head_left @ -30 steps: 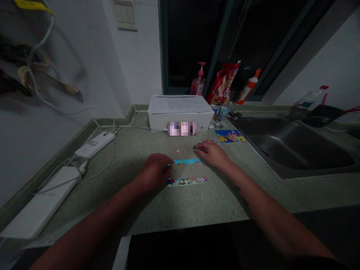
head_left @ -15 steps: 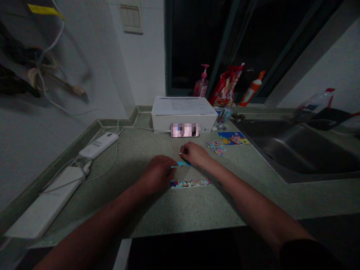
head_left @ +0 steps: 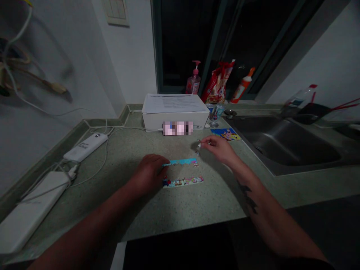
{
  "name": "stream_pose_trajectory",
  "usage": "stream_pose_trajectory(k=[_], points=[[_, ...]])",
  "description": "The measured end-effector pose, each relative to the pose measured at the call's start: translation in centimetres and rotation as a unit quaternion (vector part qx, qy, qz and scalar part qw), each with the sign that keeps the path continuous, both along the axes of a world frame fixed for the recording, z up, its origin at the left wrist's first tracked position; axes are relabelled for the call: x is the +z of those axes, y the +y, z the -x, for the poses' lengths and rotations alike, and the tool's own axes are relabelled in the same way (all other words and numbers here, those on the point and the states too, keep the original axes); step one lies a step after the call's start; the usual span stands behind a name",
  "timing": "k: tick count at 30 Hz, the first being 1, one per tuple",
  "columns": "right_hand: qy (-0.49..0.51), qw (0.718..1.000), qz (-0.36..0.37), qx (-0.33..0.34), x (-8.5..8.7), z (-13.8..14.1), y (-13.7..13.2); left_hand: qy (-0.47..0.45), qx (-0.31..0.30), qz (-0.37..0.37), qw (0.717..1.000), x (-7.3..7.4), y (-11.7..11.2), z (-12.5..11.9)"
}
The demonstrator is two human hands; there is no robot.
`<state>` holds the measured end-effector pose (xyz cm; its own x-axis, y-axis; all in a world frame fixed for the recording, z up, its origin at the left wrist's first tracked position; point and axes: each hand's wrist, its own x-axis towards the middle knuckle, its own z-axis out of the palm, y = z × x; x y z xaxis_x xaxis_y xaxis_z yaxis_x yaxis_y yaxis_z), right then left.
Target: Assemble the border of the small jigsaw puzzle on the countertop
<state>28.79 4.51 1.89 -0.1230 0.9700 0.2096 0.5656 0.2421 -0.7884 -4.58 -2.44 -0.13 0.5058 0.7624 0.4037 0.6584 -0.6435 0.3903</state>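
Note:
My right hand (head_left: 221,147) pinches a small white jigsaw piece (head_left: 199,145) between thumb and fingertips, just above the counter. It partly hides a pile of loose jigsaw pieces (head_left: 197,153). My left hand (head_left: 149,172) rests at the left end of the joined jigsaw, fingertips touching the light blue upper strip (head_left: 182,161), thumb held apart from the fingers. Nearer me lies a multicoloured lower strip (head_left: 184,182), its left end close to my left thumb. Bare counter shows between the two strips.
A phone (head_left: 177,128) leans on a white box (head_left: 174,108). Right of it lies a colourful picture card (head_left: 226,134), beside the sink (head_left: 281,146). A power bank (head_left: 86,147), cables and a white power strip (head_left: 33,210) lie on the left. Bottles stand by the window.
My right hand has moved right, from above the upper strip to the loose pieces. My left hand has shifted slightly and now lies by the upper strip's left end. The view has turned slightly right.

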Motion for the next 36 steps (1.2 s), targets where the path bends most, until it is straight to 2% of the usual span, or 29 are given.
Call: stream_pose_trajectory(k=[4, 7, 10, 24, 36], points=[[0.033, 0.996, 0.064, 0.051, -1.9, -2.0, -3.8, 0.003, -0.005, 0.009, 1.000, -0.1, -0.1, -0.1], [0.031, 0.993, 0.094, 0.060, -3.0, -1.9, -6.1, 0.006, -0.007, 0.018, 1.000, -0.1, -0.1, -0.2], [0.033, 0.990, 0.116, 0.074, -3.6, -1.5, -7.1, 0.012, -0.005, 0.021, 1.000, -0.2, 0.0, -0.3], [0.028, 0.988, 0.114, 0.100, -4.9, 0.0, -6.2, 0.015, -0.009, 0.032, 0.999, 0.6, -0.3, -0.4], [-0.014, 0.988, 0.117, 0.103, -4.4, -0.7, -6.1, 0.016, -0.010, 0.024, 1.000, 0.4, -0.3, -0.5]])
